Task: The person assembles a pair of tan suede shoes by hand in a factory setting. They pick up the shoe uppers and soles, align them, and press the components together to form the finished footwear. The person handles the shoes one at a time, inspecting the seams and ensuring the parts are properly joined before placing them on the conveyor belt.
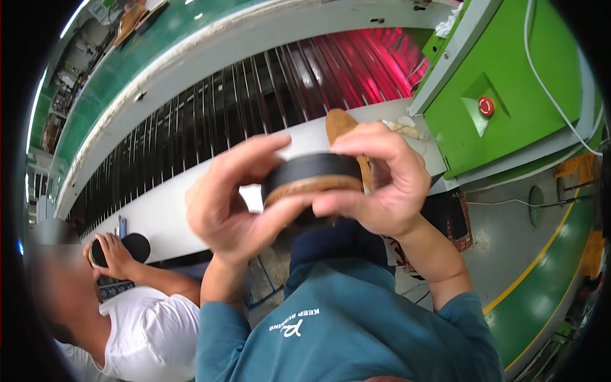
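Ahead, big rollers (299, 70) lie past a white ledge (159, 219). My left hand (229, 197) and right hand (389, 181), equally near, grip both ends of a black and brown piece (312, 170), its long side going left to right. A flat tan piece (340, 122) peeks out behind my right fingers, hiding some ledge.

We see the held piece (312, 169) at centre — black above, brown along its lower part. Above it we find a tan piece (340, 123). The surface (162, 207) is white; the dark rollers (254, 86) show silvery stripes, turning pink-red rightward. At upper right, we note a bright green panel (528, 121) with a red button (486, 107) — at lower centre, a teal shirt (356, 331) with white print (293, 328).
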Action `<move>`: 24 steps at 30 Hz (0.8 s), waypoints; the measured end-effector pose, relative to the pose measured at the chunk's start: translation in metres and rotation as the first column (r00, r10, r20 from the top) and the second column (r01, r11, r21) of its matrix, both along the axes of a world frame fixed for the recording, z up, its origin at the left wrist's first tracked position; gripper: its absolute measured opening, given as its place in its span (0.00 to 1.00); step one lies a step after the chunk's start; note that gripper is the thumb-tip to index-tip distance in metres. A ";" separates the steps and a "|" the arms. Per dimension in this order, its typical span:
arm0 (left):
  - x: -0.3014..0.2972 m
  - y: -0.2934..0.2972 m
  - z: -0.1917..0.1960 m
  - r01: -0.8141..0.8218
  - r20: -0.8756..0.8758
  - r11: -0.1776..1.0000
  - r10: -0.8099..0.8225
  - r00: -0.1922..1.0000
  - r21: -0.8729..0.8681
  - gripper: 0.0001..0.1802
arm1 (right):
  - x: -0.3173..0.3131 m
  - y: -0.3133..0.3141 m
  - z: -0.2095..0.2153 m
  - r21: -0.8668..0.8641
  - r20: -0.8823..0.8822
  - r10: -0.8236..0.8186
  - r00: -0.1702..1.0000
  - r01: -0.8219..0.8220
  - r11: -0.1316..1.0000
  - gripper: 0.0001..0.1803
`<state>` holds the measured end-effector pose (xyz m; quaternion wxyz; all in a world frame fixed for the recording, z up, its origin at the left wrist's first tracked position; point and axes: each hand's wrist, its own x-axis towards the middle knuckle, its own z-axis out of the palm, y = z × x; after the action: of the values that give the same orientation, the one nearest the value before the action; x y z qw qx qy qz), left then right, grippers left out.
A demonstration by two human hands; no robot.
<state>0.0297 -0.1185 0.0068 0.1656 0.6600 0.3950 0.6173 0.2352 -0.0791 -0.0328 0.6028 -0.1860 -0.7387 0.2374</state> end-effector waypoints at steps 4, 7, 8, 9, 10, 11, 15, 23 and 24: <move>-0.008 -0.013 0.026 0.187 -0.039 0.981 -0.185 0.982 0.053 0.24 | 0.007 -0.009 0.023 -0.094 -0.145 0.289 0.946 -0.304 0.948 0.35; -0.006 0.003 0.021 0.248 0.006 0.969 -0.248 0.969 0.010 0.21 | 0.010 -0.013 0.033 -0.309 -0.234 0.292 0.927 -0.355 0.882 0.31; -0.005 0.014 0.020 0.214 -0.001 0.975 -0.215 0.977 -0.062 0.20 | 0.010 -0.006 0.027 -0.371 -0.243 0.230 0.942 -0.309 0.876 0.28; 0.000 0.026 0.017 0.257 0.081 0.945 -0.246 0.966 -0.201 0.18 | 0.010 0.001 0.020 -0.438 -0.248 0.172 0.953 -0.269 0.858 0.25; -0.003 0.039 0.005 0.269 0.105 0.917 -0.249 0.963 -0.293 0.17 | 0.015 0.011 0.017 -0.498 -0.076 0.136 0.988 -0.156 0.853 0.33; -0.009 0.053 -0.009 0.298 0.177 0.891 -0.251 0.952 -0.342 0.17 | 0.026 0.024 0.006 -0.421 0.074 0.049 0.996 -0.014 0.907 0.41; -0.043 0.107 -0.065 0.130 0.272 0.944 -0.045 0.961 -0.302 0.16 | 0.100 0.053 -0.075 -0.685 0.426 -0.088 0.900 0.384 0.619 0.71; -0.065 0.148 -0.128 0.099 0.361 0.932 0.036 0.932 -0.348 0.20 | 0.081 0.045 -0.104 -0.654 0.638 0.195 0.745 0.389 0.649 0.58; -0.068 0.151 -0.132 0.114 0.369 0.930 0.025 0.929 -0.349 0.20 | 0.078 0.043 -0.103 -0.658 0.640 0.181 0.747 0.411 0.631 0.56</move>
<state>-0.0380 0.0323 -0.1253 0.3703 0.4995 0.4493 0.6415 0.3131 -0.0356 -0.1363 0.1817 -0.5444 -0.7123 0.4041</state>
